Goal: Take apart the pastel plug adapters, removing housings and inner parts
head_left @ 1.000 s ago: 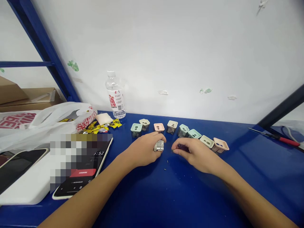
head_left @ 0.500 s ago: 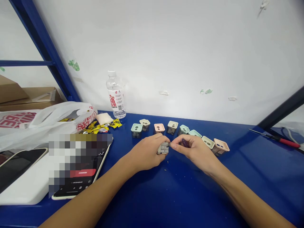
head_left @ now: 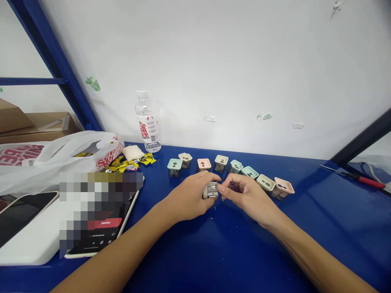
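Note:
My left hand (head_left: 189,197) is closed around a small grey metal sharpener block (head_left: 210,190), held just above the blue table (head_left: 232,252). My right hand (head_left: 244,195) is pinched round a small dark purple tool (head_left: 233,186), its tip against the right side of the block. Behind both hands stands a curved row of several small pastel sharpener boxes (head_left: 221,162), green, cream and pink, with holes in their tops.
A water bottle (head_left: 147,122) stands by the wall. Yellow candy wrappers (head_left: 128,164), a white plastic bag (head_left: 61,156), a phone (head_left: 97,228) and a white tablet (head_left: 27,232) lie at the left. A red-handled screwdriver (head_left: 357,178) lies at far right.
My right hand moved left from the table to meet the block in my left hand. My left hand lifted and turned the block slightly to the right.

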`<state>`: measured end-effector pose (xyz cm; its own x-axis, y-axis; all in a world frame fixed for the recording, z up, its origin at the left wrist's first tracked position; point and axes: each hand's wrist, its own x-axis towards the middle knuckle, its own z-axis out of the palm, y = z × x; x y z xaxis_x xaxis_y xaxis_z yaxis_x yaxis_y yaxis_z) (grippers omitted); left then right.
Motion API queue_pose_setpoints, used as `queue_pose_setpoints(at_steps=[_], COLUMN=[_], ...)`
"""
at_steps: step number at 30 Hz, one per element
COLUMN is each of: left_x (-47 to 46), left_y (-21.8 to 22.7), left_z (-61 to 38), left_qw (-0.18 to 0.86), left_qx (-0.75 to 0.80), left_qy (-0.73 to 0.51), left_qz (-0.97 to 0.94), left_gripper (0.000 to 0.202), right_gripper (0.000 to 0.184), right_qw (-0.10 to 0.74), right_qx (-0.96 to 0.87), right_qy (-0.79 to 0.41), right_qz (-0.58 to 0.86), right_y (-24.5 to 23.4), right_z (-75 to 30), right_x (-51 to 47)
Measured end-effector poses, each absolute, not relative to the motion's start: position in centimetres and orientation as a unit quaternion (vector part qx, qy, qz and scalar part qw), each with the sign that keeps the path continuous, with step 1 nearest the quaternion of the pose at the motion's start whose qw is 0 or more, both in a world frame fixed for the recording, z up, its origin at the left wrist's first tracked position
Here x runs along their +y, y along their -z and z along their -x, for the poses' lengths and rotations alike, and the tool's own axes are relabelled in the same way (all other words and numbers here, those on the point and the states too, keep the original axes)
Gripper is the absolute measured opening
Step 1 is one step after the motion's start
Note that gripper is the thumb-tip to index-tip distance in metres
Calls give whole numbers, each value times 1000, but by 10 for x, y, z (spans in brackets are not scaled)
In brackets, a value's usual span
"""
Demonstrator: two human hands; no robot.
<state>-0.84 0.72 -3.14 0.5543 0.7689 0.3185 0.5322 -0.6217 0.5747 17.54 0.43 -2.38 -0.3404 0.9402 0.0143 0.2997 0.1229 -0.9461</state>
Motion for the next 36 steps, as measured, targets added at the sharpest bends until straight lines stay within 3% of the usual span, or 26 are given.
queue_pose_setpoints(at_steps=[17,23,29,36], left_x=[4,6,10,11], left_y=[31,30,29,28], left_z=[0,3,9,11], left_qw=[242,218,222,232], left_qx=[382,408,378,411], left_qy=[-301,-300,-335,-307], left_qz=[-840,-834,-834,-826], left_gripper=[21,29,37,25], right_gripper=[28,44,53,53], right_qw=[330,383,384,363], right_qx=[-676,-632,-696,-730], right_qy=[-465,-466,-221,-260], right_qz=[467,486,564,518], right_y=[18,6,4,12], right_z=[-176,-191,-199,-196], right_x=[-1,6,7,8])
